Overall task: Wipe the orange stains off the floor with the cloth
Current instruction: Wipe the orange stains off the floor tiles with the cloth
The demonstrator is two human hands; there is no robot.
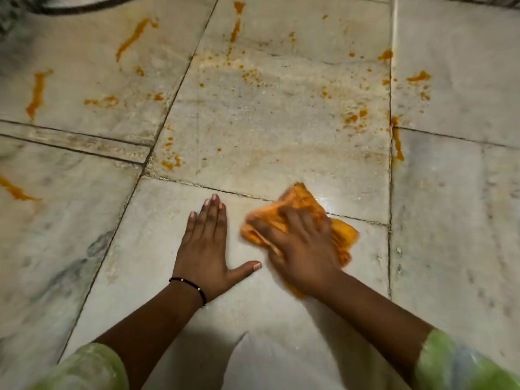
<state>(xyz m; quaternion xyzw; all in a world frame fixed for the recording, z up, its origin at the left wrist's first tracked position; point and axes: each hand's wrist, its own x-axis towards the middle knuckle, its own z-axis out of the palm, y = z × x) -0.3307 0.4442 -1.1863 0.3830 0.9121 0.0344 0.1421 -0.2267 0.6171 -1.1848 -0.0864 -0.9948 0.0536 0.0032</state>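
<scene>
Everywhere — orange stains (38, 91) on marble floor (281, 136)

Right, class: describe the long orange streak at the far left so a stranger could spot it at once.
Start at the left hand lying flat on the marble floor, then look up and far left, beyond the double grout line. The long orange streak runs nearly upright there; its neighbours are small blotches or slanted smears.
</scene>
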